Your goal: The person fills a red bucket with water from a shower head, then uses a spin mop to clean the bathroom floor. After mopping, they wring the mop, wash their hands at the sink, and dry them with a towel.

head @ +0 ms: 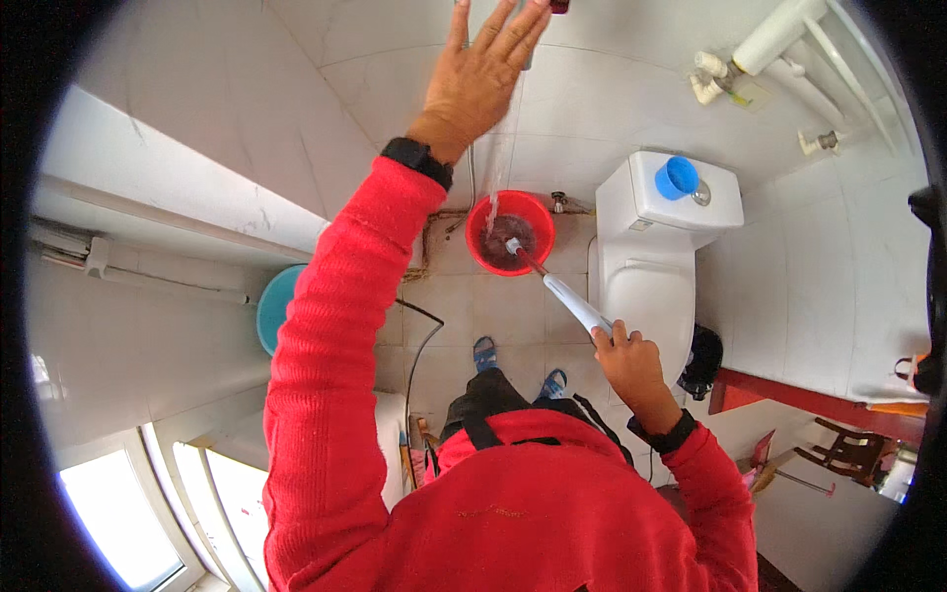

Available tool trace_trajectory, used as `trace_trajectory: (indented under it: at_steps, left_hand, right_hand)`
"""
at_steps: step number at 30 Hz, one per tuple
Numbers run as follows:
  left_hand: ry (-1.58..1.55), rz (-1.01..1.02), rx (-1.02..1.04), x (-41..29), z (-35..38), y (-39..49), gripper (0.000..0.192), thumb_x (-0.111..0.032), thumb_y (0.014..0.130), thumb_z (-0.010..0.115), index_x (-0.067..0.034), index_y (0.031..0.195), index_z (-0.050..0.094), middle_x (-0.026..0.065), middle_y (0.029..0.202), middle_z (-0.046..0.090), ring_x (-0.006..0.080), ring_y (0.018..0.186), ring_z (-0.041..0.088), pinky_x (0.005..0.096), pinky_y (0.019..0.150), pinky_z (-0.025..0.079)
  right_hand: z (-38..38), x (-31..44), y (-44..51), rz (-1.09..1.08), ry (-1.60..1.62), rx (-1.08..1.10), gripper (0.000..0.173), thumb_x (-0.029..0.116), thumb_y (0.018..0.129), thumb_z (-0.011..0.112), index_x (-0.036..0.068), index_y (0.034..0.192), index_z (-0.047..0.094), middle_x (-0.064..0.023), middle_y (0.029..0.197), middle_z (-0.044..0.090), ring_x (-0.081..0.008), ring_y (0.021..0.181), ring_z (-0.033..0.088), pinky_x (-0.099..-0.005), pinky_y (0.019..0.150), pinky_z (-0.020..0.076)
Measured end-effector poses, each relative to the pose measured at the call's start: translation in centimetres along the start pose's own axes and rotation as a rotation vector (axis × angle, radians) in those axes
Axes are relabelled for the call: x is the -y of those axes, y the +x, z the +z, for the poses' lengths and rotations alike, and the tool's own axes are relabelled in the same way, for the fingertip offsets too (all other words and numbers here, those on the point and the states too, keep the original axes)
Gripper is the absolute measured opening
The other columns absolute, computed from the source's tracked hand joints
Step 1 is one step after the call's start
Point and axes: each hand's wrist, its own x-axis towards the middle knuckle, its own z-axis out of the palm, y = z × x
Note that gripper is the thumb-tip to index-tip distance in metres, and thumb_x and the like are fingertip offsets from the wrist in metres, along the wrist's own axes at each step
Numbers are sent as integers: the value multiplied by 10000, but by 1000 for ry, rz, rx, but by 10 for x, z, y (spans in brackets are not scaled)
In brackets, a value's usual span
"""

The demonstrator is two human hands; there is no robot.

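My left hand reaches up towards the wall at the top of the view, its fingers extended over part of a fixture; whether it touches the fixture is hard to tell. A stream of water falls below it into a red plastic basin on the tiled floor. My right hand is closed around the white and red handle of a mop, tilted down to the basin. The mop's lower end is in the basin, its head hidden in the dark water.
A white toilet stands right of the basin, with a blue plastic cup on its tank. At left is a teal basin. A dark hose runs across the floor near my feet. White pipes line the upper right wall.
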Motion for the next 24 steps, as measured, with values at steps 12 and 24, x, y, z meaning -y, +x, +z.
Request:
trace_trajectory:
  at_steps: [12,24]
  left_hand:
    - [-2241,-2014,659,-232,114,-206,705,-303,875,611,80,1351,260,290,1281,427,441,1208,422,524,1027,364]
    - [-3297,-2083,-125,-230,17,-108,343,-157,945,536,53,1174,390,191,1116,515,362,1042,573,454,970,481]
  right_hand:
    - [-43,-16,105,-33,-58,236,256,124,810,590,65,1054,638,-79,729,598,-224,581,628,-337,494,498]
    - [-221,-33,121,46,-33,315,487,132,676,761,94,1136,606,-109,1012,629,-283,793,637,-390,642,486]
